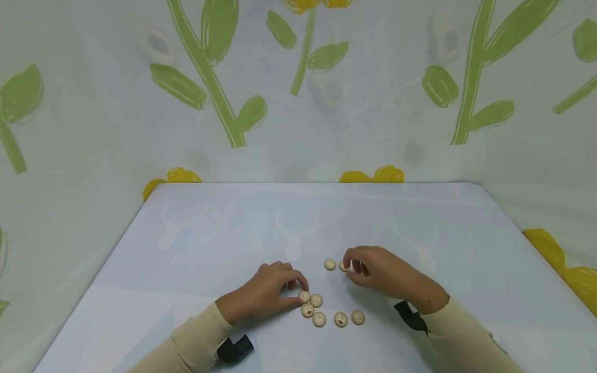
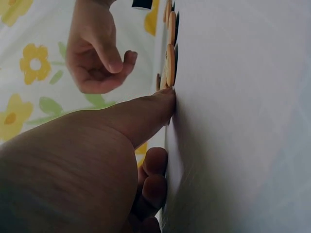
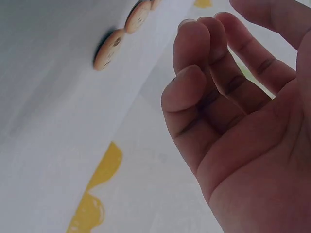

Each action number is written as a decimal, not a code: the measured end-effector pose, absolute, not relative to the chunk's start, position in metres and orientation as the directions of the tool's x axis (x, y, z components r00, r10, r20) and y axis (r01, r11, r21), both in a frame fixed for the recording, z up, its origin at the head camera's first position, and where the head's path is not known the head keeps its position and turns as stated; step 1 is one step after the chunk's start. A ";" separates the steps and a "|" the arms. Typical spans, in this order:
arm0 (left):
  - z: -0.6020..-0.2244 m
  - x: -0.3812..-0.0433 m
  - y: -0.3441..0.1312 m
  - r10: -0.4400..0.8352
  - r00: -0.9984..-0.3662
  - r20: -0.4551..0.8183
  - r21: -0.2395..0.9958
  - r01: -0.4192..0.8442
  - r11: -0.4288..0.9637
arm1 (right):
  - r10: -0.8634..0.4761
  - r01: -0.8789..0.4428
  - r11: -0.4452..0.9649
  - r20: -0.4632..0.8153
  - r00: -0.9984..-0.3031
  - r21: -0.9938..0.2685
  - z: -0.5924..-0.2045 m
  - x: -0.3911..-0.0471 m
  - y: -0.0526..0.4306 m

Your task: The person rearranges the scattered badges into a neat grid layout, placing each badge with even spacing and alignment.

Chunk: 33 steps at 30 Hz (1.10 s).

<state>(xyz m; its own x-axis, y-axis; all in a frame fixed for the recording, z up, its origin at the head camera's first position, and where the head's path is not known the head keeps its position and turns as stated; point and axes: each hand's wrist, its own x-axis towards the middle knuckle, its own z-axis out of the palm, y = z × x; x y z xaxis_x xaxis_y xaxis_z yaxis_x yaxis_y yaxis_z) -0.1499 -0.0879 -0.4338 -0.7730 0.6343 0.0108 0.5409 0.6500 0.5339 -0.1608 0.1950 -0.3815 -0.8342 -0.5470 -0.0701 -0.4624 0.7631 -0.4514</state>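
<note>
Several small round wooden discs with dark markings like little faces lie on the table. My left hand [image 1: 268,290] rests at the left of a small cluster, its thumb and index finger pinching one wooden disc [image 1: 304,296] at its edges. Against that one lie another disc [image 1: 316,300] and a disc with a dark open mouth [image 1: 307,310]. In the left wrist view the thumb tip meets a disc's rim [image 2: 170,65] low at the tabletop. My right hand [image 1: 380,269] hovers with loosely bent fingers, holding nothing; its fingertips partly cover a disc [image 1: 342,266] farther back.
Nearest the front are three discs in a loose row: one disc [image 1: 319,319], a second disc [image 1: 341,319] and a third disc [image 1: 358,317]. Another disc [image 1: 330,264] lies at the back. The pale table [image 1: 186,248] ends at a flower-patterned curtain [image 1: 373,103].
</note>
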 end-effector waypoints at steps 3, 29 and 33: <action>-0.433 -0.150 -0.088 0.634 -0.773 0.015 0.531 0.544 0.650 | -0.556 -0.463 0.758 -0.084 -0.827 -0.459 -0.378 -0.157 0.191; -0.434 -0.151 -0.089 0.640 -0.767 0.041 0.514 0.566 0.645 | -0.709 -0.505 0.637 -0.185 -0.681 -0.582 -0.383 -0.146 0.181; -0.435 -0.151 -0.089 0.643 -0.765 0.034 0.522 0.563 0.641 | -0.687 -0.452 0.672 -0.267 -0.676 -0.587 -0.386 -0.144 0.179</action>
